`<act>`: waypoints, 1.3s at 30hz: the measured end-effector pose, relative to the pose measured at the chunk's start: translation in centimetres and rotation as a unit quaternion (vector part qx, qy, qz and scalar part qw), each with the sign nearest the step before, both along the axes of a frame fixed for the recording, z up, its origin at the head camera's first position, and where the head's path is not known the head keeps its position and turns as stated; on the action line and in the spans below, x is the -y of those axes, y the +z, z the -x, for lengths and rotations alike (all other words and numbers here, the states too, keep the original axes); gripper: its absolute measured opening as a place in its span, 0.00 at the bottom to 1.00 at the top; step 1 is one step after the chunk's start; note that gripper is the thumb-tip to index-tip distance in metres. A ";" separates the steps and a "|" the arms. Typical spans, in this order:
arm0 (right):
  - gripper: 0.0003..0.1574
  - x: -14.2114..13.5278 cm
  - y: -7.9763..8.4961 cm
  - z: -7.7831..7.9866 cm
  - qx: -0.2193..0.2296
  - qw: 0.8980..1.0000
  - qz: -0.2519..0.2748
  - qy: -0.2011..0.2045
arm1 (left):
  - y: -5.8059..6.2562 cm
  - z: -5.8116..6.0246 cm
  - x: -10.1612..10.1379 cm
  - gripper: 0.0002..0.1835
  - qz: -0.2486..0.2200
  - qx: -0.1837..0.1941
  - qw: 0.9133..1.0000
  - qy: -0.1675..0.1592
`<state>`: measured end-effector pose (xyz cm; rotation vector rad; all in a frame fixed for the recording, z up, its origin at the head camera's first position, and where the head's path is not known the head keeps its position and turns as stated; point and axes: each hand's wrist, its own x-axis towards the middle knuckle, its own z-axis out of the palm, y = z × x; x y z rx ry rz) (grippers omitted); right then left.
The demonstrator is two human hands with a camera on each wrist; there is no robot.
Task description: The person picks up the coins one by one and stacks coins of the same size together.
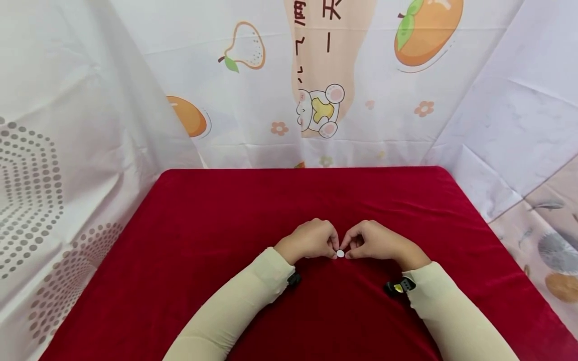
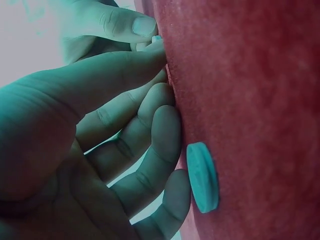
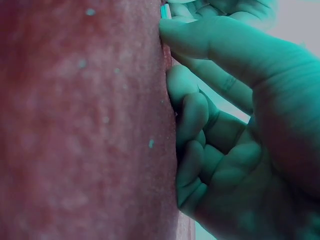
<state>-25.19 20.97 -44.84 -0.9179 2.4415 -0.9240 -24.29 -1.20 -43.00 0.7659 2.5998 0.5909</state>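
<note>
A small white disc lies between the two hands on the red cloth. From its left side, the left hand pinches its edge with thumb and index finger. The right hand holds the opposite edge in the same way, its other fingers curled under the palm. Only a sliver of the disc shows past the thumb in the right wrist view. In the left wrist view a second round piece, looking like two stacked layers, stands by the left little finger; the left hand hides it in the head view.
Red cloth covers the table under both forearms. Printed white curtains hang behind the far edge and along both sides. Dark wrist straps sit at the sleeve cuffs. Tiny pale specks dot the cloth near the right hand.
</note>
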 end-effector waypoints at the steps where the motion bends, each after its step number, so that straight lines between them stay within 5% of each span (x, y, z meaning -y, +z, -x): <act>1: 0.12 -0.1 0.0 0.0 0.002 1.000 0.000 0.000 | 0.1 0.0 0.0 0.07 0.002 0.000 1.000 -0.002; 28: 0.14 -0.4 0.0 0.2 -0.006 1.000 0.005 0.002 | 1.0 0.6 0.5 0.06 0.002 -0.027 1.000 0.002; 34: 0.13 -0.9 0.5 0.0 -0.027 1.000 -0.007 -0.010 | 2.2 1.0 1.6 0.07 -0.014 -0.039 0.999 0.018; 39: 0.09 -1.4 2.0 -0.2 -0.106 0.990 -0.029 -0.084 | 4.8 1.5 4.3 0.12 -0.049 -0.088 0.992 0.070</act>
